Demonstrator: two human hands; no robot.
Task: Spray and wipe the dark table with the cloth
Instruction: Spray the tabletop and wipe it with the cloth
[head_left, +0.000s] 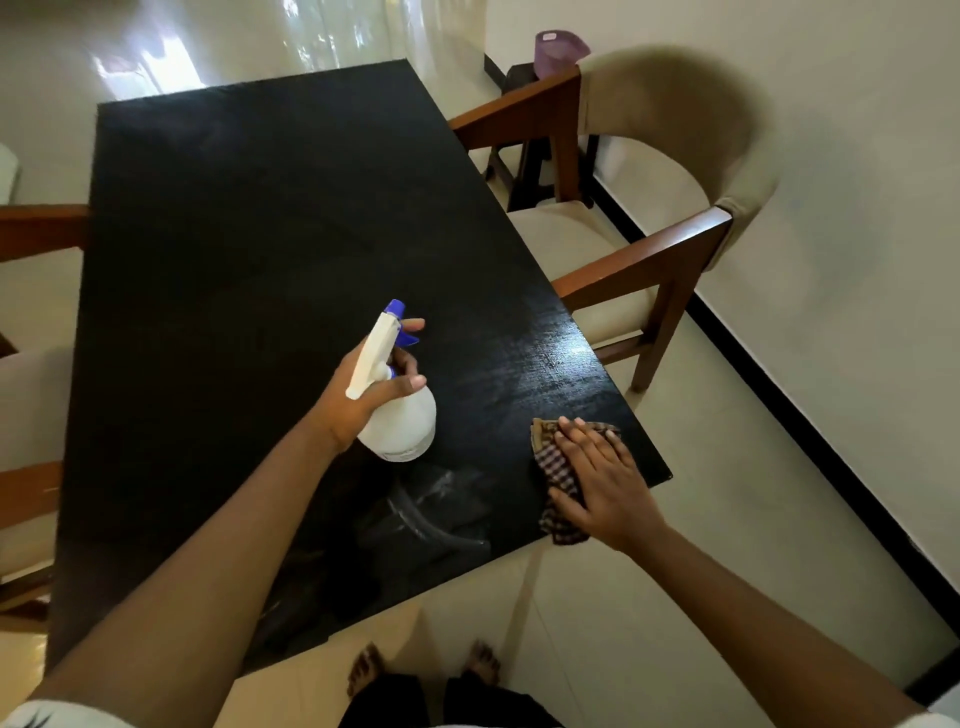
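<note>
The dark table (249, 218) fills the middle of the view, with wet streaks near its front right part. My left hand (363, 387) grips a white spray bottle (402, 421) with a blue nozzle, held above the table, a finger on the trigger. My right hand (602, 478) lies flat with straight fingers on a checked cloth (553, 465), pressing it onto the table near the right front corner.
A wooden chair with a beige seat (623, 234) stands close to the table's right edge. Another chair's wooden frame (31, 234) shows at the left. A purple bin (558, 52) sits by the far wall. My bare feet are on the tiled floor below.
</note>
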